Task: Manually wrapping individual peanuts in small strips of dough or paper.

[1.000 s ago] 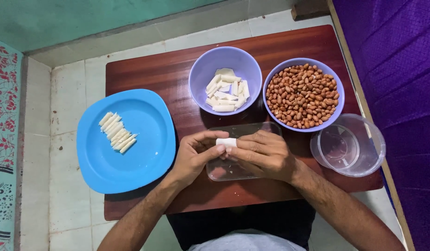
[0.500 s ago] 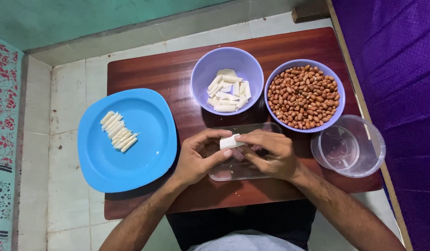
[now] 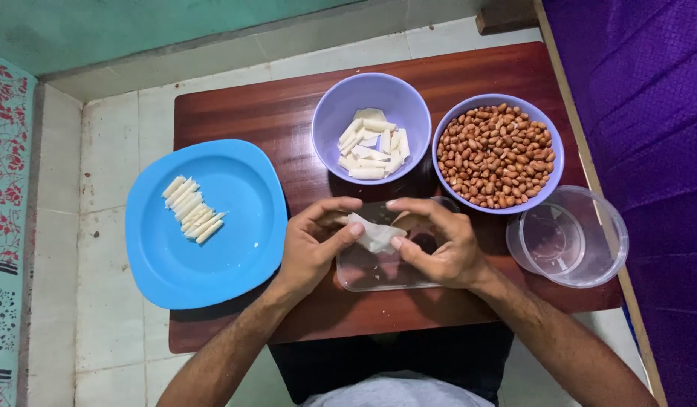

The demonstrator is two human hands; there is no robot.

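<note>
a small white wrapper (image 3: pixel 377 232), thin and soft-looking, sits pinched between both hands just above a clear shallow tray (image 3: pixel 386 260), so anything that drops would land in the tray rather than on the wood. the left hand (image 3: pixel 312 245) grips the wrapper's left end with thumb and forefinger closed on it; the right hand (image 3: pixel 439 241) has its fingers curled over the right end, thumb underneath, also clamped on it. holding it at both ends keeps the piece taut and level in front of the person.

the tray rests at the near edge of the dark red worktop (image 3: pixel 235 113), right under the hands. just beyond them stands a purple bowl (image 3: pixel 341 113) of flat white strips, and beside it a second purple bowl (image 3: pixel 544 181) full of peanuts (image 3: pixel 495 154), both within easy reach. to the right sits an empty clear tub (image 3: pixel 582 237). on the left, a blue plate (image 3: pixel 228 249) overhangs the worktop's edge and carries a neat row of rolled white sticks (image 3: pixel 192 209), laid side by side, well apart from the bowls.
</note>
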